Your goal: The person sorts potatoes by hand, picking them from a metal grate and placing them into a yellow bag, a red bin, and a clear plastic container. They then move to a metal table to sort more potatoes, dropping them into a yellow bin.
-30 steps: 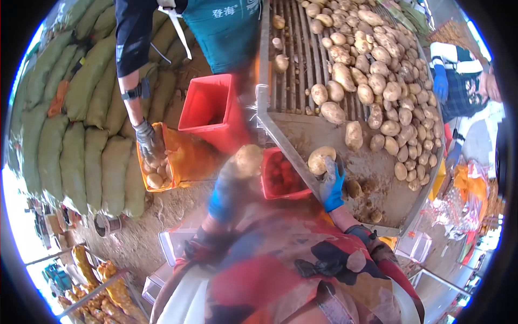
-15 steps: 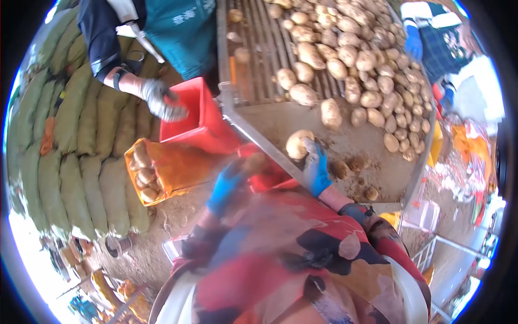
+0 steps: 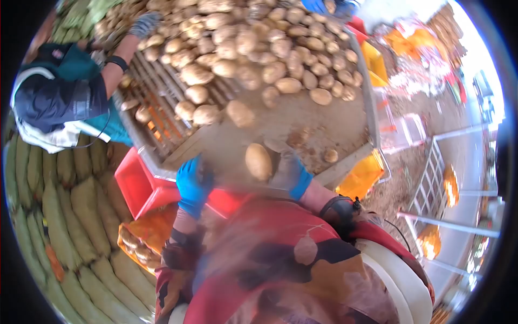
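My left hand point(image 3: 195, 181), in a blue glove with a dark palm, is raised over the front edge of the sorting table point(image 3: 216, 143). Its fingers look slightly apart, with nothing visible between them. My right hand point(image 3: 291, 171), in a similar glove, is at the front of the table. Its fingers are smeared by motion. A single oval potato point(image 3: 259, 161) lies right beside those fingers, between my two hands; whether they grip it is unclear. Beyond, a heap of potatoes point(image 3: 246, 41) covers the slatted and flat parts of the table.
At the left, a co-worker's gloved hand point(image 3: 145, 25) reaches to the heap. A red crate point(image 3: 141, 183) and an orange bag of potatoes point(image 3: 141, 243) stand at the lower left, near stacked green sacks point(image 3: 67, 216). Yellow bags point(image 3: 362, 175) hang by the table's right side.
The view has turned, shifting the table leftward. The blurred potato near my left hand no longer shows there. The co-worker's hand has gone from the red crate to the heap.
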Demonstrator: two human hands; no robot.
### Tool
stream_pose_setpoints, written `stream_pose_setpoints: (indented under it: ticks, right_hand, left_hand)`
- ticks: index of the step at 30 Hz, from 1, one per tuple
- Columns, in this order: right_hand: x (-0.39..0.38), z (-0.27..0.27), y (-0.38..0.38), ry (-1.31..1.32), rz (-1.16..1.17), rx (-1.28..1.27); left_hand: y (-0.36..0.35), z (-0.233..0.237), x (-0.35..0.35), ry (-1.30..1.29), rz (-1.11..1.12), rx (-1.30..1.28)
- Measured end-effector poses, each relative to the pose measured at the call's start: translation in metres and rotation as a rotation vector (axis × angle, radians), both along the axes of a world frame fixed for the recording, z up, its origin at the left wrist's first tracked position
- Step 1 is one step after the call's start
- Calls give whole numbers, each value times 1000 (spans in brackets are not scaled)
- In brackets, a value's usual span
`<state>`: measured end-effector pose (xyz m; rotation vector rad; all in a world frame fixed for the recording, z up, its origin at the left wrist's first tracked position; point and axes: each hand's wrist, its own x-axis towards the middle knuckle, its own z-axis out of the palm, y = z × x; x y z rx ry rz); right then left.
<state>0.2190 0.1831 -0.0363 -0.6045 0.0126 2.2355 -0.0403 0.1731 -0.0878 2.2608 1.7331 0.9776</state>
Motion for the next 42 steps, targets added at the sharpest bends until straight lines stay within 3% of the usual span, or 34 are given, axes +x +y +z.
stream_pose_setpoints:
  ticks: [5,7,9,12,13,15,17,19,21,23,25,26,29,32,34,35,37,40,42]
  right_hand:
    - [48,-1,-23,-112,-189,152]
    - [73,6,-38,-249,-384,87]
    - [93,13,-49,-371,-650,-138]
    - [166,-29,-75,-355,-886,49]
    - [182,-25,-86,-604,-963,158]
    - [219,-19,-107,-807,-1004,263]
    - [255,-17,-125,-698,-956,266]
    - [271,-47,-135,-988,-1095,113]
    - [299,-101,-147,-1486,-885,142]
    - [294,-115,-145,-1607,-861,83]
    - [273,-87,-118,-1494,-911,20]
    - [266,-83,-100,-1403,-945,145]
    - [212,-91,-35,-1514,-967,366]
    - [147,-104,26,-1600,-451,659]
    - [91,-87,63,-1774,-250,1033]
    - [64,-57,76,-1843,-152,1342]
    - [23,-66,105,-1752,-43,1419]
    - [-25,-73,123,-2013,71,1482]
    - [-29,-75,127,-1990,64,1528]
  left_hand:
    - [18,-26,14,209,55,-324]
    - [17,-27,15,197,80,-346]
    - [17,-22,18,227,83,-383]
    - [18,-22,15,235,76,-412]
    - [18,-21,17,227,79,-417]
    - [19,-19,19,250,83,-451]
    - [21,-31,10,234,57,-426]
    - [20,-32,13,338,93,-413]
    - [15,-31,11,390,92,-346]
    - [16,-37,8,401,99,-294]
    - [16,-31,14,385,154,-334]
    - [16,-23,19,368,162,-368]
    - [16,-20,19,312,142,-363]
    - [15,-24,19,242,134,-313]
    - [15,-19,21,215,134,-324]
    - [15,-12,23,210,132,-350]
    - [15,-7,25,211,137,-376]
    - [15,-7,25,252,165,-387]
    - [17,-10,26,312,180,-411]
